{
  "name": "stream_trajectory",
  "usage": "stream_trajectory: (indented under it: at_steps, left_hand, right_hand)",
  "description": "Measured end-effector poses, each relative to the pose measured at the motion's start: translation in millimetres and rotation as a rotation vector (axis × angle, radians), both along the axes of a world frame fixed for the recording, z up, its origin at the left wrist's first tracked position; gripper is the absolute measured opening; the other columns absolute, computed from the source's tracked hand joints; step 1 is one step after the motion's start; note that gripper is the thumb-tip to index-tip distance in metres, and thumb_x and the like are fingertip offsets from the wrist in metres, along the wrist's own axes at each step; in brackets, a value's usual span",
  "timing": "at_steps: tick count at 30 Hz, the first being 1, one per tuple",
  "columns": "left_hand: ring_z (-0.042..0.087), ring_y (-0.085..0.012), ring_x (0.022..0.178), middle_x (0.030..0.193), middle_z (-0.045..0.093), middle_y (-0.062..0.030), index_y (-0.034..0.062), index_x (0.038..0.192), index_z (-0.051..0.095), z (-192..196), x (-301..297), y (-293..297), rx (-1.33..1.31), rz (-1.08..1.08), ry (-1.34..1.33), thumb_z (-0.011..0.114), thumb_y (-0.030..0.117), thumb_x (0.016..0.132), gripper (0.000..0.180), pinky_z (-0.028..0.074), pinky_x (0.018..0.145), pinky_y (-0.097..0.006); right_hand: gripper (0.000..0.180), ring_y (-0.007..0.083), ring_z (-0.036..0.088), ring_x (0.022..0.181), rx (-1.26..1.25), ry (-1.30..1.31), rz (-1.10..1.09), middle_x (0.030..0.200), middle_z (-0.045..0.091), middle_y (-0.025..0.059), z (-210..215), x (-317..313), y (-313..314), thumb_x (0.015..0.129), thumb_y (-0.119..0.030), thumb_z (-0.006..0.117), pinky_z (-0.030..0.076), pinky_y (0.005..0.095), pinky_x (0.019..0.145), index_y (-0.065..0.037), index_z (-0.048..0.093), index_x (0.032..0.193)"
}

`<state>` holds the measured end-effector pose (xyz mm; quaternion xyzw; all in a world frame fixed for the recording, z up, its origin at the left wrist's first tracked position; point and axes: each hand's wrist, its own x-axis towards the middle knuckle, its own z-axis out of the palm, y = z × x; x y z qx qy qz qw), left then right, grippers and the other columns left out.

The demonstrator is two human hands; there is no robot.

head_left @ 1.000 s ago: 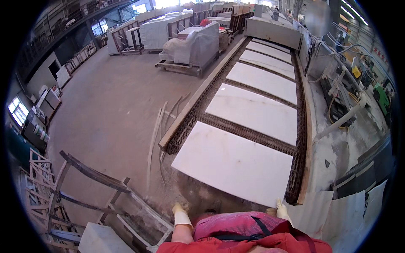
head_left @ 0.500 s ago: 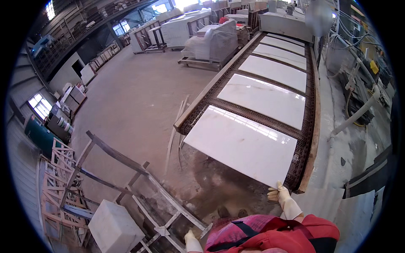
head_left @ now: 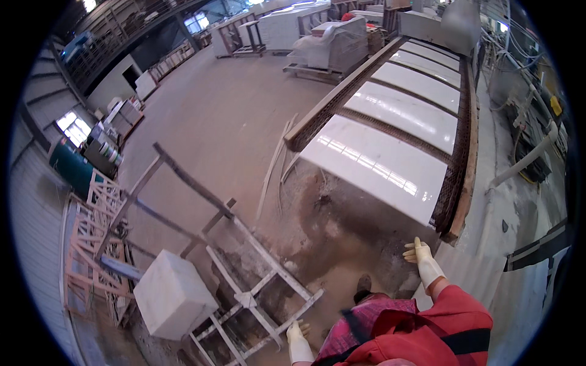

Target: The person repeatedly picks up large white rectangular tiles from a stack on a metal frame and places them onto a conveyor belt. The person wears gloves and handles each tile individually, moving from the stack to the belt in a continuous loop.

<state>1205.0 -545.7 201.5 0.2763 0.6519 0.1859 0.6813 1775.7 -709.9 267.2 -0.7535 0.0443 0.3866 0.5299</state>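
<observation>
Overhead, head view only: the person stands on a wet, stained concrete floor (head_left: 342,244) at the near end of a long roller bench (head_left: 459,183) that carries a row of glossy white slabs. The nearest white slab (head_left: 372,165) lies flat on the bench, its near edge just ahead of the person's feet, probably so it can be reached from this end. The right hand (head_left: 420,256), in a pale glove, is raised and open with fingers spread, holding nothing; it hangs near the slab's near right corner and the end of the bench frame, not touching either as far as the view shows. The left hand (head_left: 298,337), also gloved, hangs low at the person's side, loosely open and empty, just beside the lower rail of a grey metal rack (head_left: 244,244) that leans at a slant on the floor, likely a stand for propping slabs on edge. A white stone block (head_left: 174,296) sits on the floor at the rack's left. Loose thin strips (head_left: 271,168) lie on the floor by the bench's left rail.
</observation>
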Motion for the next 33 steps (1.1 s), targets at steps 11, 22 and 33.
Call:
stream_trajectory:
  at_steps: [11, 22, 33]
  left_hand:
    - [0.070, -0.0294, 0.081, 0.102, 0.073, -0.0183, 0.0042, 0.123, 0.061, -18, -248, -200, -0.026, 0.217, 0.269, 0.042, 0.044, 0.102, 0.049, 0.053, 0.073, -0.043]
    - [0.067, -0.0299, 0.095, 0.113, 0.067, -0.0209, -0.0009, 0.125, 0.054, 35, -318, -314, -0.047, 0.462, 0.190, 0.044, 0.032, 0.103, 0.040, 0.054, 0.082, -0.042]
    - [0.067, -0.0284, 0.096, 0.111, 0.067, -0.0218, -0.0029, 0.124, 0.053, 21, -339, -387, 0.124, 0.913, 0.070, 0.045, 0.034, 0.103, 0.043, 0.053, 0.081, -0.039]
  right_hand:
    - [0.049, 0.0269, 0.070, 0.067, -0.434, -0.221, 0.691, 0.085, 0.075, 0.0144, -43, -218, -29, 0.105, -0.046, 0.040, 0.057, 0.0412, 0.064, -0.007, 0.070, 0.110]
    - [0.048, 0.0293, 0.070, 0.098, -0.301, -0.129, 1.417, 0.104, 0.074, 0.0179, 87, -408, 73, 0.104, -0.037, 0.041, 0.054, 0.0406, 0.090, -0.001, 0.067, 0.121]
    - [0.046, 0.0289, 0.074, 0.079, -0.436, -0.079, 1.721, 0.094, 0.075, 0.0204, -44, -565, 213, 0.104, -0.036, 0.040, 0.061, 0.0395, 0.073, -0.003, 0.066, 0.122]
